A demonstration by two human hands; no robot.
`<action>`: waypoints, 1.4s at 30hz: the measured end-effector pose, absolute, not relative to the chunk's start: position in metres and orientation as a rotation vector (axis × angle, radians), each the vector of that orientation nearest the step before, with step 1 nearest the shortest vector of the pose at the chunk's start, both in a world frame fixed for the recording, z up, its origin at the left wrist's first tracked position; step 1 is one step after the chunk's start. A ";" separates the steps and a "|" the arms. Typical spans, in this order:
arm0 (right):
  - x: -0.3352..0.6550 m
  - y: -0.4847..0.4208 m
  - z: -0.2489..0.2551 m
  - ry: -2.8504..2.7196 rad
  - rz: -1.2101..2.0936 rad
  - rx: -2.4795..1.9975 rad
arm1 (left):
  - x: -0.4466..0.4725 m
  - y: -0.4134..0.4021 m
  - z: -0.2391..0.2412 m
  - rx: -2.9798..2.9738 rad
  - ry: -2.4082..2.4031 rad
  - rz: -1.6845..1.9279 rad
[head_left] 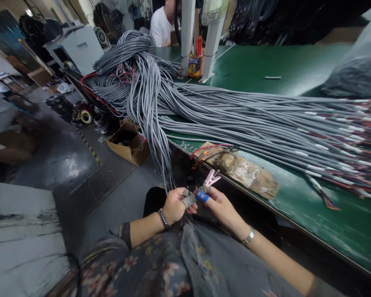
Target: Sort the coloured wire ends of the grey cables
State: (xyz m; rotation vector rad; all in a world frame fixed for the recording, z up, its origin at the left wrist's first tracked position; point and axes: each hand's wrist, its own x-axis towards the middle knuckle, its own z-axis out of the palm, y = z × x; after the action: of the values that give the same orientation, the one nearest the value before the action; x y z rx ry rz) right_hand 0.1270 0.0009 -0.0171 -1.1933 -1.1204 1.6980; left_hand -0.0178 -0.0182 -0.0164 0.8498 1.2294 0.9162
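In the head view my left hand (175,205) is closed in a pinch, its thumb and finger wrapped in grey tape. Grey cables (160,152) hang off the table down to this hand, and a cable end appears to sit in its grip. My right hand (221,204) is closed just beside it, with blue tape on one digit. A pink clothespin (210,178) sticks up from the right fingertips. A bit of thin red wire (195,190) shows between the two hands; the fingers hide the rest.
A thick bundle of grey cables (222,105) lies along the green table (250,70), with stripped coloured ends at right. A tape-covered board (247,171) lies at the near edge. An open cardboard box (128,142) stands on the floor. Across the table sits a person (161,27) in white.
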 end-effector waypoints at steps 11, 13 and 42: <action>0.130 0.000 -0.021 -1.308 1.543 -1.197 | -0.018 -0.014 -0.017 0.880 1.150 0.698; 0.129 0.000 -0.020 -1.277 1.527 -1.229 | -0.017 -0.015 -0.016 0.876 1.162 0.756; 0.138 0.022 -0.021 -0.882 1.768 -0.975 | -0.022 0.005 0.002 0.713 1.007 0.721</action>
State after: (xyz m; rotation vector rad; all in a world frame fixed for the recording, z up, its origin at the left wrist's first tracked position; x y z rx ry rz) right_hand 0.1384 0.0220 -0.0209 -0.9751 -0.8815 1.7675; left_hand -0.0216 0.0047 0.0019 0.7127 1.0068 0.7206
